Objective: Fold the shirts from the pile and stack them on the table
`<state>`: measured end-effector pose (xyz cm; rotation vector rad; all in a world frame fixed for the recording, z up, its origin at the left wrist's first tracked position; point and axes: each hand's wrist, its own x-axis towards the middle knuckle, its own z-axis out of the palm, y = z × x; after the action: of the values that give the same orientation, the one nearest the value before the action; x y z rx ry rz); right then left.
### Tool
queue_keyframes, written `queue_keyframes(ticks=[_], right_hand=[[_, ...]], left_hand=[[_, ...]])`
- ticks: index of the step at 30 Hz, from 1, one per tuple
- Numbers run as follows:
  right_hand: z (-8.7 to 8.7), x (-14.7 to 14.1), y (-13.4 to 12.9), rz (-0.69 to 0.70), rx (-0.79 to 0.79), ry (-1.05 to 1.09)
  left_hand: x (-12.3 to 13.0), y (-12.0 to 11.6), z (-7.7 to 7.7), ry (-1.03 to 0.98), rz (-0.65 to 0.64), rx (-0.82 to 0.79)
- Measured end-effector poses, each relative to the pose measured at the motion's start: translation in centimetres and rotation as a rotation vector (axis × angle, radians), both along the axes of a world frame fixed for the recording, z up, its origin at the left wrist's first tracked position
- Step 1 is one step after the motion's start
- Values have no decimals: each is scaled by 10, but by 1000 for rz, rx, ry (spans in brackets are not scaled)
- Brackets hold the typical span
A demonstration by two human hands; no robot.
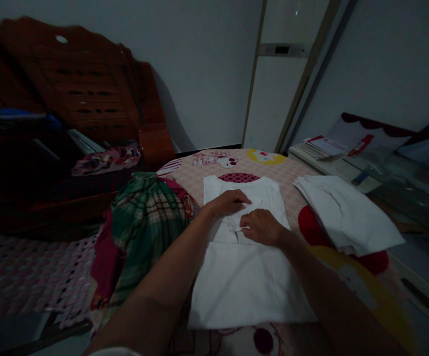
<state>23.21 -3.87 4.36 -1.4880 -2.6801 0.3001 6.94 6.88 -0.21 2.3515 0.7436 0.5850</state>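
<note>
A white shirt lies partly folded on the round table, its neckline at the far end and its lower part turned up towards the middle. My left hand rests on the shirt's upper part, fingers bent together against the fabric. Just nearer and to the right, my right hand pinches a small bunch of the same shirt between thumb and fingers. Creases run out from the pinched spot. The fingertips of both hands are partly hidden by the hands themselves and dim light.
A folded white garment stack lies at the table's right. Left, a green plaid cloth and pink fabrics hang over the table's edge. The tablecloth has cartoon prints. Beyond stand a wooden bench and a glass-topped cabinet.
</note>
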Motion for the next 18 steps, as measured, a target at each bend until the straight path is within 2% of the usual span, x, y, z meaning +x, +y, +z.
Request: queue_keyframes(ticks=[3,9,14,18], right_hand=[[4,0,-1,-17,-81,114],[-3,2,-1,70,-281,136],[-4,2,4,-26,-227,338],[-9,3,7,-71,-152,224]], left_hand=[[2,0,-3,10,-5,52],[7,-7,-3,116,-6,179],[12,-5,-7,202,2,255],[13,-1,-11,242,-4,274]])
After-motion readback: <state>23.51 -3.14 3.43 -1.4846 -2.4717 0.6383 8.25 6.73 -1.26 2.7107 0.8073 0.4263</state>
